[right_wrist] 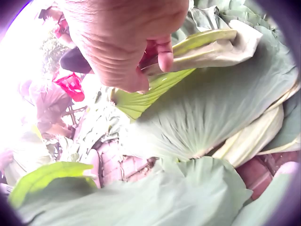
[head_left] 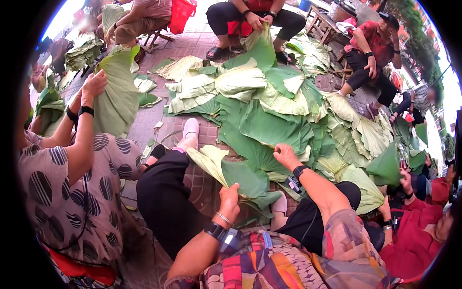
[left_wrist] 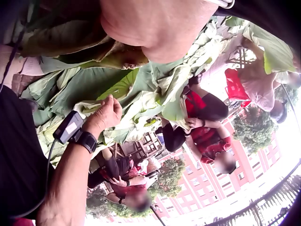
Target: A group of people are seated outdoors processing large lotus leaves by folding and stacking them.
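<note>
My left hand (head_left: 230,200) grips a folded lotus leaf (head_left: 246,179) by its lower edge, thumb on top, above my lap. The leaf's green face and a pale, yellowish fold spread forward from the hand. My right hand (head_left: 287,156) reaches over the pile of lotus leaves (head_left: 274,123). Its curled fingers pinch the edge of a large green leaf (right_wrist: 197,113), where a light green flap (right_wrist: 150,94) turns up beside the fingertips. In the left wrist view, the right hand (left_wrist: 106,115) shows over the pile, its fingertips close to that flap.
On my left, a person in a patterned top holds up a large leaf (head_left: 117,91). Opposite, a seated person (head_left: 255,19) handles another leaf. More people sit along the right, one in a red top (head_left: 414,241). A red bag (head_left: 183,14) stands at the back. Brick paving (head_left: 199,185) lies underneath.
</note>
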Tool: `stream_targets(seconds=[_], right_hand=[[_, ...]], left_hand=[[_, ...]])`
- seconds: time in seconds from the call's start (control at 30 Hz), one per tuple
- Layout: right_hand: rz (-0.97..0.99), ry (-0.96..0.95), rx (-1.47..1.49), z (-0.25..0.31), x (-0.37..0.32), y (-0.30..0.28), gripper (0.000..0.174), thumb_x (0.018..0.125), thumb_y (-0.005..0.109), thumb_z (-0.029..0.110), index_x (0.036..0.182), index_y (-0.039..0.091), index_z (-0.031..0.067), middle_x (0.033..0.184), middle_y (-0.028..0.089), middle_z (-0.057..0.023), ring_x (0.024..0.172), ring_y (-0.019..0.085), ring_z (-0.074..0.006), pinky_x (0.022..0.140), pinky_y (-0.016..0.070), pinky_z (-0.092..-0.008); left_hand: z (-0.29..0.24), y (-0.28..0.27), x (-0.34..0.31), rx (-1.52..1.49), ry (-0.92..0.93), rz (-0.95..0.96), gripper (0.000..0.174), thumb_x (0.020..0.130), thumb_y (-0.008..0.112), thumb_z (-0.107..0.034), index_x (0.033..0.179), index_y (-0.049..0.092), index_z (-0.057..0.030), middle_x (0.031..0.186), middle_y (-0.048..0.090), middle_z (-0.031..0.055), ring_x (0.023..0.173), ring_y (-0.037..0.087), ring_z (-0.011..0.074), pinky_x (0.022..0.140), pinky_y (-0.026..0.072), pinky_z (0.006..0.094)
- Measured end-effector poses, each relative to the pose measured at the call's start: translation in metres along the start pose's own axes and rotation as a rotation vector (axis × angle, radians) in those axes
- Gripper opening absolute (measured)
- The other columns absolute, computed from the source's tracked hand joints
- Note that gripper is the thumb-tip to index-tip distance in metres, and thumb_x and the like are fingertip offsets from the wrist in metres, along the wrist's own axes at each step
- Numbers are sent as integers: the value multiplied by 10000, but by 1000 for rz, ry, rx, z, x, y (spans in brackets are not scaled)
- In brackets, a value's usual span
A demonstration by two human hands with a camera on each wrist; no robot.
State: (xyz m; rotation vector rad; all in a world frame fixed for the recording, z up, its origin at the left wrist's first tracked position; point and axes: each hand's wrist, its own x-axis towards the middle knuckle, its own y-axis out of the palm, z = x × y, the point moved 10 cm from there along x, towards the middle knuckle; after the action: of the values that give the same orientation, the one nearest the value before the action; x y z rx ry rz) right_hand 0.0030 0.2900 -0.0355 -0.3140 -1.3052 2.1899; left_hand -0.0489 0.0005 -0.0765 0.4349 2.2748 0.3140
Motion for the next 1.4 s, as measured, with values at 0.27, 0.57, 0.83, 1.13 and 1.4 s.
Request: stream_targets(seconds=[0.27, 0.57, 0.83, 1.13, 1.4], right_hand=[[-331, 165, 286, -15, 33, -89, 269, 648, 628, 86, 899, 595, -4, 730, 616, -103, 658, 589, -185, 634, 470, -289], [-24, -213, 390, 152, -25, -76, 214, 711, 549, 143, 878, 572, 11, 785, 591, -157, 707, 578, -258, 663, 460, -322], [449, -448, 284, 185, -105, 25, 225, 696, 530, 124, 902, 558, 40, 812, 591, -158, 767, 563, -332, 684, 454, -392], [470, -410, 479, 175, -108, 29, 236, 708, 556, 153, 918, 579, 48, 821, 599, -152, 770, 572, -317, 681, 467, -368], [402, -22, 364, 81, -62, 37, 225, 696, 530, 159, 873, 606, 43, 855, 606, -155, 817, 578, -302, 711, 471, -356]], left_hand=[[4, -1, 10, -10, -24, 20, 193, 775, 570, -74, 936, 531, 24, 861, 568, 76, 759, 527, 167, 681, 432, 312], [1, 10, 8, -84, -57, 116, 329, 856, 522, -314, 953, 528, 0, 862, 576, 76, 757, 566, 191, 686, 474, 335], [-5, 4, 4, -215, -54, 98, 466, 813, 540, -456, 980, 528, -20, 864, 559, 51, 734, 547, 166, 657, 461, 315], [7, -8, 13, -226, -188, -20, 311, 704, 705, -210, 865, 534, -7, 769, 545, 72, 646, 529, 182, 594, 458, 335], [10, -14, 9, 55, -131, -80, 264, 696, 565, 6, 944, 518, 83, 856, 575, 126, 718, 555, 215, 644, 460, 346]])
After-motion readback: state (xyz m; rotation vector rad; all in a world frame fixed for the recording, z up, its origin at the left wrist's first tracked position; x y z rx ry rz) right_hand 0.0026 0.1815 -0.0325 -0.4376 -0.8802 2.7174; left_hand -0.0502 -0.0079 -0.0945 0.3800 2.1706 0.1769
